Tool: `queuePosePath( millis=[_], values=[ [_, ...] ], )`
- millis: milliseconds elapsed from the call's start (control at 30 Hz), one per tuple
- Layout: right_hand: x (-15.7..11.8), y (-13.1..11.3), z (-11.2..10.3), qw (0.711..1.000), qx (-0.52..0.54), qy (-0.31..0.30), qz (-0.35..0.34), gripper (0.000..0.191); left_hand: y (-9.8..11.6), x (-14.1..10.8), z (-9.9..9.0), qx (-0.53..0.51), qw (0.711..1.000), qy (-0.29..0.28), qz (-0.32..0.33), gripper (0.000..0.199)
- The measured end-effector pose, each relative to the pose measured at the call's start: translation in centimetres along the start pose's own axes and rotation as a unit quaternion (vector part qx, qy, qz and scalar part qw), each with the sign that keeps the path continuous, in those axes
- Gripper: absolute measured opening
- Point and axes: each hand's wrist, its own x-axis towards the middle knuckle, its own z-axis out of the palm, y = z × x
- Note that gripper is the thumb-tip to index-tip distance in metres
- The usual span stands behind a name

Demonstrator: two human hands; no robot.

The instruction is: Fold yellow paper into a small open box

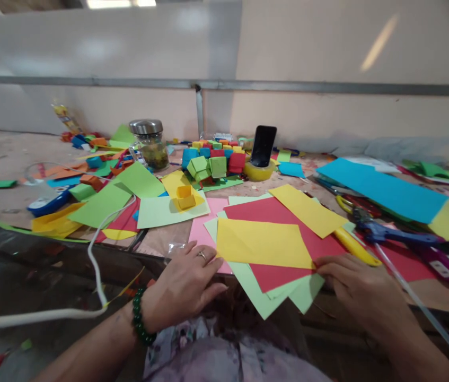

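Observation:
A yellow paper strip (264, 242) lies flat over a red sheet (260, 276) at the bench's front edge. My right hand (357, 284) pinches the strip's lower right corner. At the other end, my left hand (190, 278) rests with thumb and fingers apart, the fingertips at or just beside the strip's lower left corner. Pale green sheets (264, 305) jut out below the red one, over the edge. A second yellow strip (307, 209) lies slanted behind. Beyond my left hand, a small folded yellow paper box (186, 197) sits on a pale green strip (156, 214).
Folded paper cubes (218, 164) are piled at the back, beside a phone (263, 146) propped on a yellow tape roll (259, 172). A lidded glass jar (150, 146) stands left of them. Pliers (391, 233) and a purple tool (447, 262) lie right; a white cable (97, 265) hangs left.

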Motion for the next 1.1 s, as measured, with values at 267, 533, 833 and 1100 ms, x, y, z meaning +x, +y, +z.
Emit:
queuePosePath(
  millis=[267,533,833,1100],
  values=[
    [4.1,-5.6,1.9,0.991,0.087,-0.037,-0.089,0.037,1.8,3.1,1.1,-0.006,0.999,0.020,0.035,0.056],
    [0.5,-1.5,1.5,0.994,0.108,-0.011,-0.011,0.040,-0.8,0.3,0.9,-0.023,0.998,0.054,-0.007,0.033],
    [9.5,-2.4,-2.2,0.995,-0.001,0.024,0.099,0.034,0.9,8.1,0.2,0.020,0.982,0.073,0.174,0.037],
    [27.1,4.9,2.7,0.942,0.022,0.108,0.317,0.067,-0.4,12.8,4.0,-0.236,0.928,0.218,0.191,0.029]
  ],
)
